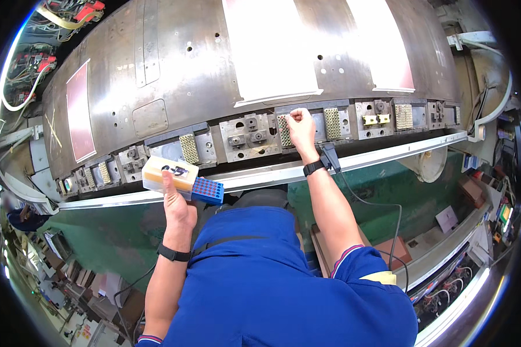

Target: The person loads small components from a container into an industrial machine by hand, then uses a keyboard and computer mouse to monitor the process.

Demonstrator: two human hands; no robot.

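Observation:
My left hand [180, 209] holds a translucent, yellowish plastic box [155, 172] with handwriting on its label, thumb on top. A blue perforated tray [208, 191] with rows of red and dark spots sticks out of the box on its right side. My right hand [303, 132] is closed in a pinch at a block of small brass-coloured pins [284, 130] in the machine's edge. Whatever sits between those fingertips is too small or hidden to make out. Just right of this hand stands a similar brass pin block [332, 123].
A large curved metal plate [182, 75] with white sheets [272, 46] fills the far side. Bolted steel clamp blocks [252, 137] line its near edge, with a pale rail [255, 178] in front. A black cable [400, 225] hangs beside my right forearm. Another person [28, 218] is at far left.

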